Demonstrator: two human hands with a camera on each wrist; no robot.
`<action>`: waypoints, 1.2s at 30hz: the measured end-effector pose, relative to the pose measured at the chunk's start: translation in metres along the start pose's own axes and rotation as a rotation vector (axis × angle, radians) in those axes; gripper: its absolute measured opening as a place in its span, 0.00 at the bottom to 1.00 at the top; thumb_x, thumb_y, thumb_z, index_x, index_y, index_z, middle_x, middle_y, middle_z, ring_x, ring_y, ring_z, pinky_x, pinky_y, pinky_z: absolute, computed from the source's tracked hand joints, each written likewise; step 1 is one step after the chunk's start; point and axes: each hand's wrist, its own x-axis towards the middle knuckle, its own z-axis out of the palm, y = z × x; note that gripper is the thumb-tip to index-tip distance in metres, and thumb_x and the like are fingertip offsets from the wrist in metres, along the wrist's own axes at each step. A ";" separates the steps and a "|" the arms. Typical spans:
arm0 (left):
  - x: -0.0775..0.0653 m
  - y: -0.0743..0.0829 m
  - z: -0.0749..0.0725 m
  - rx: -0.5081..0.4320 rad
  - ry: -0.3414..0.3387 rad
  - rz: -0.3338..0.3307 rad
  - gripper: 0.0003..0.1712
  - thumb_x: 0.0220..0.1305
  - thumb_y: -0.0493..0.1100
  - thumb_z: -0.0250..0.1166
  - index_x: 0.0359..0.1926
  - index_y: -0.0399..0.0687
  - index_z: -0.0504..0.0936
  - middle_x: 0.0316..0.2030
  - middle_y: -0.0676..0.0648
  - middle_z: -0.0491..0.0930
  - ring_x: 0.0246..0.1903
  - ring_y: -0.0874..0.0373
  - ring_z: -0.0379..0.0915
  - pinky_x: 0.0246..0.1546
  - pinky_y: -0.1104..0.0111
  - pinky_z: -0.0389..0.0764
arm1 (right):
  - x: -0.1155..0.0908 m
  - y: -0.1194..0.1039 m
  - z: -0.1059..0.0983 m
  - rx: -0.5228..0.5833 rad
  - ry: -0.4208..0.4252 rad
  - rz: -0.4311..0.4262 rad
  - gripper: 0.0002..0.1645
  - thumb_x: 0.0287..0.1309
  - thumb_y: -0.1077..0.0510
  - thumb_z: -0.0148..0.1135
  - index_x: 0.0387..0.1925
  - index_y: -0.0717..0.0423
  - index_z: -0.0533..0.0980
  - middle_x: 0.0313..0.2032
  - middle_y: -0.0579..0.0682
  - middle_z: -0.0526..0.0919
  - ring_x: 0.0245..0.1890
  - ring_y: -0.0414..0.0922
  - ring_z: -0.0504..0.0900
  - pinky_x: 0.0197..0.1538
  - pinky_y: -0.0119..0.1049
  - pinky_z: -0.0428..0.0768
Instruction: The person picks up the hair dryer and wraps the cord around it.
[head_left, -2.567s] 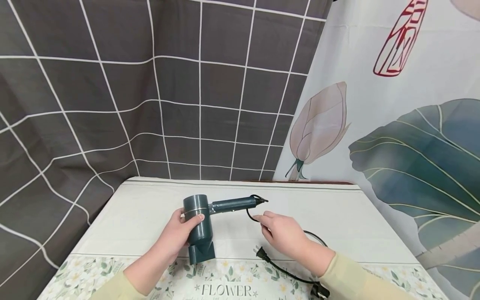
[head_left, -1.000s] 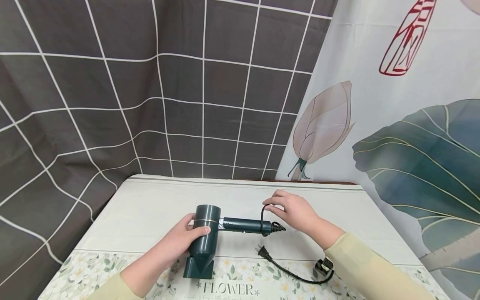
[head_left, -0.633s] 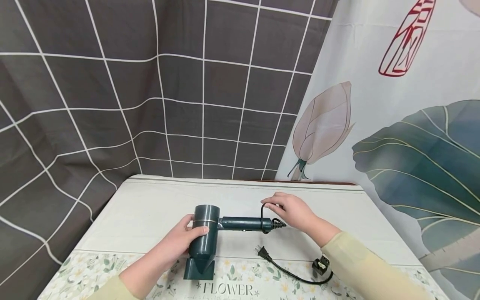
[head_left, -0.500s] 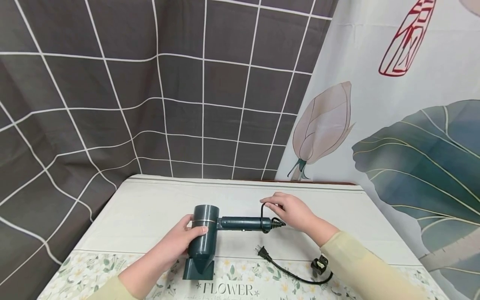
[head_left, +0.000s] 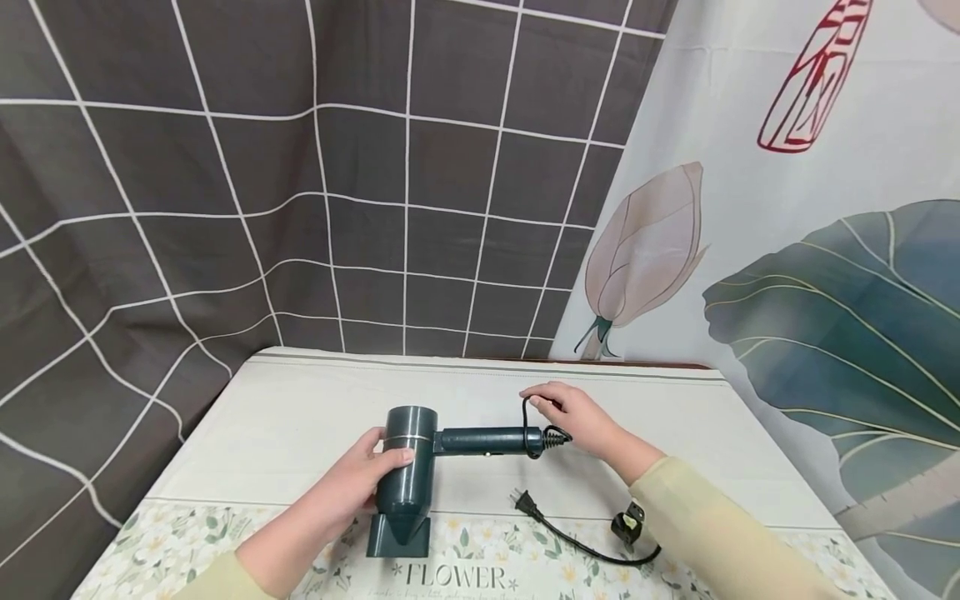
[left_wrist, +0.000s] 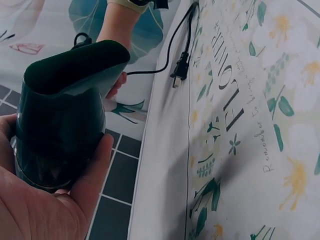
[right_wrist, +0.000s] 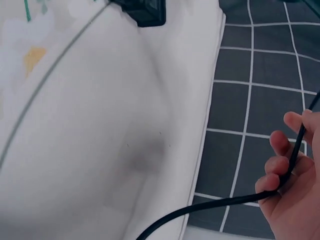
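Note:
In the head view a dark teal hair dryer [head_left: 406,479] lies level, its handle [head_left: 487,441] pointing right. My left hand [head_left: 367,471] grips its barrel, thumb across the front; in the left wrist view the flat nozzle [left_wrist: 75,70] faces the camera above the palm. My right hand [head_left: 577,417] pinches the black cord [head_left: 525,408], which loops round the handle's end beside the coiled strain relief. The right wrist view shows the cord running across the curled fingers of that hand [right_wrist: 295,175]. The two-pin plug [head_left: 527,504] rests on the table, pointing left.
A black block on the cord [head_left: 628,525] is by the right sleeve. The white table cover [head_left: 315,400] has a floral front band with the word FLOWER. Behind stand a dark grid curtain [head_left: 450,167] and a white flower-printed curtain [head_left: 675,100].
The right hand has moved from below the handle to above its end, drawing the cord round it. The hair dryer has come slightly nearer and right. Lately both hands have barely moved.

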 end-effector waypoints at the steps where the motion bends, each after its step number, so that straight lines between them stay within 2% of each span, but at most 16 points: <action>1: 0.000 0.000 0.001 -0.003 0.001 -0.002 0.45 0.65 0.60 0.64 0.73 0.43 0.56 0.48 0.39 0.80 0.43 0.49 0.81 0.42 0.50 0.81 | 0.000 0.000 0.001 0.008 0.000 0.004 0.18 0.75 0.50 0.50 0.57 0.49 0.80 0.51 0.48 0.82 0.43 0.43 0.77 0.46 0.45 0.75; 6: 0.001 0.003 0.002 -0.028 0.026 -0.009 0.44 0.66 0.59 0.62 0.73 0.45 0.55 0.50 0.37 0.79 0.44 0.48 0.81 0.43 0.52 0.81 | -0.001 -0.002 0.011 -0.074 0.016 -0.064 0.16 0.74 0.55 0.52 0.53 0.53 0.82 0.46 0.50 0.84 0.43 0.46 0.80 0.47 0.46 0.78; 8: 0.000 0.004 0.002 -0.045 0.037 -0.007 0.43 0.67 0.59 0.62 0.73 0.45 0.55 0.51 0.36 0.78 0.44 0.48 0.80 0.42 0.53 0.81 | -0.001 -0.002 0.016 -0.123 0.028 -0.109 0.13 0.69 0.60 0.57 0.51 0.54 0.82 0.43 0.49 0.84 0.43 0.47 0.81 0.47 0.46 0.79; 10: 0.001 0.005 0.003 -0.058 0.042 -0.003 0.44 0.67 0.59 0.62 0.73 0.44 0.55 0.52 0.35 0.78 0.44 0.48 0.80 0.41 0.53 0.81 | -0.004 -0.003 0.020 -0.152 0.040 -0.116 0.13 0.65 0.63 0.60 0.49 0.52 0.83 0.40 0.47 0.84 0.42 0.46 0.82 0.48 0.46 0.79; 12: 0.001 0.007 0.005 -0.068 0.039 0.004 0.44 0.66 0.59 0.63 0.73 0.44 0.55 0.52 0.35 0.77 0.45 0.48 0.80 0.40 0.53 0.81 | -0.007 -0.004 0.024 -0.143 0.045 -0.079 0.11 0.61 0.66 0.62 0.43 0.52 0.83 0.36 0.45 0.84 0.39 0.45 0.81 0.47 0.46 0.79; 14: 0.001 0.008 0.007 -0.073 0.038 0.003 0.43 0.66 0.59 0.63 0.72 0.44 0.56 0.51 0.36 0.78 0.44 0.48 0.80 0.40 0.54 0.81 | -0.010 -0.006 0.027 -0.127 0.049 -0.018 0.09 0.62 0.65 0.62 0.41 0.53 0.82 0.34 0.44 0.83 0.37 0.44 0.81 0.45 0.46 0.79; 17: 0.002 0.010 0.009 -0.078 0.041 0.007 0.43 0.66 0.58 0.63 0.72 0.43 0.56 0.51 0.36 0.78 0.44 0.49 0.81 0.40 0.55 0.81 | -0.015 -0.010 0.034 -0.140 0.064 0.069 0.08 0.66 0.59 0.62 0.44 0.54 0.82 0.34 0.49 0.85 0.38 0.48 0.83 0.46 0.49 0.80; 19: 0.003 0.011 0.009 -0.082 0.048 0.004 0.44 0.66 0.58 0.63 0.72 0.44 0.55 0.52 0.36 0.78 0.44 0.49 0.81 0.41 0.55 0.81 | -0.017 -0.013 0.038 -0.180 0.062 0.086 0.13 0.68 0.54 0.61 0.49 0.53 0.82 0.35 0.51 0.86 0.38 0.50 0.85 0.46 0.49 0.81; 21: 0.003 0.012 0.009 -0.071 0.056 0.010 0.46 0.66 0.60 0.63 0.73 0.43 0.54 0.53 0.35 0.76 0.44 0.49 0.81 0.42 0.54 0.80 | -0.020 -0.015 0.042 -0.227 0.049 0.062 0.14 0.68 0.51 0.60 0.50 0.51 0.83 0.38 0.52 0.88 0.40 0.51 0.86 0.47 0.50 0.81; 25: 0.006 0.013 0.010 -0.044 0.073 0.018 0.51 0.64 0.62 0.64 0.74 0.40 0.50 0.58 0.32 0.73 0.46 0.49 0.81 0.44 0.53 0.81 | -0.024 -0.018 0.046 -0.297 0.015 -0.024 0.13 0.70 0.52 0.57 0.48 0.46 0.85 0.40 0.46 0.88 0.41 0.47 0.86 0.46 0.47 0.82; 30: 0.009 0.016 0.012 -0.020 0.094 0.030 0.54 0.63 0.62 0.65 0.75 0.39 0.47 0.62 0.28 0.68 0.49 0.46 0.80 0.45 0.51 0.82 | -0.031 -0.021 0.048 -0.324 0.006 -0.067 0.13 0.71 0.53 0.57 0.47 0.48 0.85 0.43 0.45 0.88 0.44 0.44 0.85 0.48 0.45 0.81; 36: 0.012 0.018 0.014 0.037 0.128 0.018 0.56 0.62 0.64 0.65 0.76 0.39 0.47 0.65 0.26 0.64 0.54 0.38 0.76 0.46 0.49 0.81 | -0.042 -0.029 0.045 -0.375 0.037 -0.136 0.12 0.70 0.53 0.58 0.47 0.50 0.84 0.39 0.44 0.87 0.40 0.41 0.85 0.44 0.41 0.81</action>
